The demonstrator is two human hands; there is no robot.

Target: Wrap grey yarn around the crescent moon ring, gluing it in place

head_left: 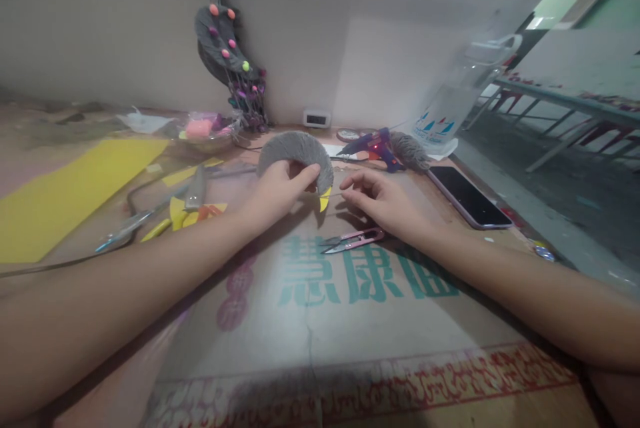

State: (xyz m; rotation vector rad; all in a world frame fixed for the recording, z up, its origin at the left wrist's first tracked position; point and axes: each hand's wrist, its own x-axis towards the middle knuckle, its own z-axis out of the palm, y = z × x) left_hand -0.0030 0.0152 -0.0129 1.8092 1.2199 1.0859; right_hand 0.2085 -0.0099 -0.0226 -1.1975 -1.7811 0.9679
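Observation:
My left hand (286, 187) is closed around a curved crescent shape (295, 146) wound in grey yarn. Its lower right tip is bare and shows a yellow point (325, 199). To the right, my right hand (376, 196) has its thumb and fingertips drawn together on a thin yarn strand (336, 195) that runs to the crescent's tip. Just below that hand lies a pair of pink-handled thread snips (354, 240), on the printed cardboard (260, 355).
Behind stand a glue gun (373, 147) with a red light, a grey yarn bundle (409, 150) and a clear bottle (450, 98). A phone (470, 197) lies right. A yellow sheet (75, 195) and a box cutter (195, 189) lie left; a decorated grey crescent (215, 48) leans on the wall.

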